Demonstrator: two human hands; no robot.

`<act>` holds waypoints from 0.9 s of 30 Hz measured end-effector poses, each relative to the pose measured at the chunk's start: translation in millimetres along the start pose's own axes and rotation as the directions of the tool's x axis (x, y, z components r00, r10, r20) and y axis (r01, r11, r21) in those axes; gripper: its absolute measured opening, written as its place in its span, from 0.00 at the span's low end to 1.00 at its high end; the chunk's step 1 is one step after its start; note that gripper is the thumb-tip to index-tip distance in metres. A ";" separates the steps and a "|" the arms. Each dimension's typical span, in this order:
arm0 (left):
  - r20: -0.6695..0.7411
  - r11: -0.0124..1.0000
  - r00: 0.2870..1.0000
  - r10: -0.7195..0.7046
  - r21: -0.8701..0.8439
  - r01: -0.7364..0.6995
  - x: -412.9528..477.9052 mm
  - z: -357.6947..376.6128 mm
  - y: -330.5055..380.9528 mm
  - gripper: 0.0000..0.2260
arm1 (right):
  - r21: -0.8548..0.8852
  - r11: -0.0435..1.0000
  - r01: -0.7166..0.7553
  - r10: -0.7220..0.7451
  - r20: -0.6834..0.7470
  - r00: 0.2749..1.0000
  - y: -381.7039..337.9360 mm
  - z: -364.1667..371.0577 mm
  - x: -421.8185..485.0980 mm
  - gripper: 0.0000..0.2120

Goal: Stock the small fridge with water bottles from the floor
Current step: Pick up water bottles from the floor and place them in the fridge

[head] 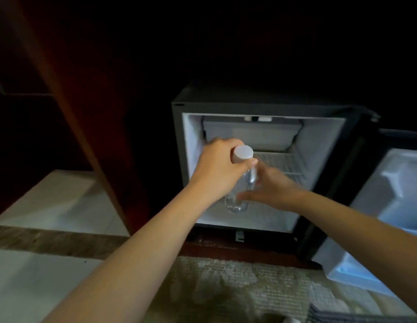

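Two forearms (133, 252): come in from btm edge, both reach up-frame toward the fridge opening.
Rug (226, 287): pale, ribbed, btm ctr, under the arms.
Floor (39, 280): pale tile, lower left, w/ a brown band (51, 241) across it.
Left hand (220, 169): ctr frame; grip clamped round the bottle neck, just under the cap.
Right hand (275, 190): just right of ctr, blurred; grip on the bottle's lower body, thumb in front near the base, fingers behind.
Water bottle (237, 203): clear, white cap (243, 155) tipped toward camera. Held by both hands at the front of the fridge's lower space, base low over the fridge's inner floor. Touching it or not: can't tell.
Fridge (177, 148): small, dark case, white inside, ctr to right of frame.
Door (389, 194): swung open to right edge, white moulded liner facing camera.
Wire shelf (282, 164): mid-height inside, behind & above the right hand.
Freezer box (251, 134): top of interior, at the back.
Cabinet panel (86, 113): red-brown wood, left of fridge, slants from upper left down toward ctr.
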State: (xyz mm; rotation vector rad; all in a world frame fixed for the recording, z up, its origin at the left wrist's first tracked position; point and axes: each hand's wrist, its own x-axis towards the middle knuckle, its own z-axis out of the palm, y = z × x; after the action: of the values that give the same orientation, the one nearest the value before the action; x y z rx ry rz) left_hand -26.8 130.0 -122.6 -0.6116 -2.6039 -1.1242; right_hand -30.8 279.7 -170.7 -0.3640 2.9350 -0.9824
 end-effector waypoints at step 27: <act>0.453 0.860 0.813 -0.366 -0.168 0.481 79.8 178.0 -88.2 0.12 | 0.220 0.918 -0.330 0.351 -0.065 0.934 187.5 56.9 49.1 0.36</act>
State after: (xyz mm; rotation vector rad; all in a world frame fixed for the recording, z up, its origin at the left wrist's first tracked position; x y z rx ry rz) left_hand -147.6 229.0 -269.0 -0.3331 -3.0722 -1.6824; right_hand -112.8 380.0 -325.6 0.2073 2.8023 -1.2620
